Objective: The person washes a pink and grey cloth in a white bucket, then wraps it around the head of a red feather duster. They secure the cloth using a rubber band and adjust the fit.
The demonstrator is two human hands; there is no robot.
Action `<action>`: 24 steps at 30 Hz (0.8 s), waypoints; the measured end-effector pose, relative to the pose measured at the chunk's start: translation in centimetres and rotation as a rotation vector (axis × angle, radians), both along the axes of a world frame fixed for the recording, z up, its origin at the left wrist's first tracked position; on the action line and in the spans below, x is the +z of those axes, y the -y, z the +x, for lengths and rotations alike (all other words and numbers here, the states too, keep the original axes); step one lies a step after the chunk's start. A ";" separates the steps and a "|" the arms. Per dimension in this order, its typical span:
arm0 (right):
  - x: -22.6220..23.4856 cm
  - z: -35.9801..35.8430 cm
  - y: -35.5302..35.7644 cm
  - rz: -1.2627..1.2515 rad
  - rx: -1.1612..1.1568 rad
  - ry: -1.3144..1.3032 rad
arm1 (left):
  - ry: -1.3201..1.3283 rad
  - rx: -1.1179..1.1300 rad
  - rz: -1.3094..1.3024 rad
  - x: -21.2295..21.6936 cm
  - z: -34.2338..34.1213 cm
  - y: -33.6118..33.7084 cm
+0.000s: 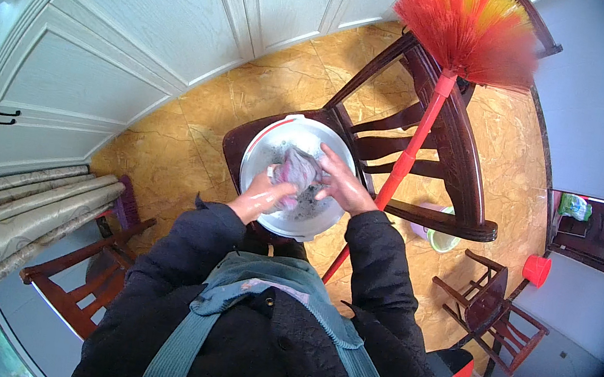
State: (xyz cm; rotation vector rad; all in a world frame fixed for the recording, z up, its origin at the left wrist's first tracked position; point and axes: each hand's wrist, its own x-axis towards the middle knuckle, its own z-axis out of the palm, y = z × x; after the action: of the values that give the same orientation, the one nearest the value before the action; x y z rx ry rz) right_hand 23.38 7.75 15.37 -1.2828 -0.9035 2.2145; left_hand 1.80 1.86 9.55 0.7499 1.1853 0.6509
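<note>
A bunched, wet grey and purple cloth is held over a round white basin. My left hand is closed around the cloth's lower left side, its thumb lying across it. My right hand is at the cloth's right side with its fingers apart, close to the fabric; whether the fingertips touch it I cannot tell. Suds and water wet both hands. Soapy water with dark specks shows in the basin, which rests on the seat of a dark wooden chair.
A duster with red and yellow bristles on a long red handle leans across the chair's back. Pale cabinets stand at the far left. Behind the chair is a bucket. A small stool and red container are farther right.
</note>
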 end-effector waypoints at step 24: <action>1.6 -4.3 2.2 0.431 0.057 0.324 | 0.321 -0.254 -0.318 8.7 -0.4 1.2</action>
State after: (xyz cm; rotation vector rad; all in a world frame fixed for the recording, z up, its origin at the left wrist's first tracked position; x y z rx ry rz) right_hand 19.09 5.59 16.92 -1.4277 -1.4603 1.7380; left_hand 1.36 0.71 18.23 0.4922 0.8531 0.3432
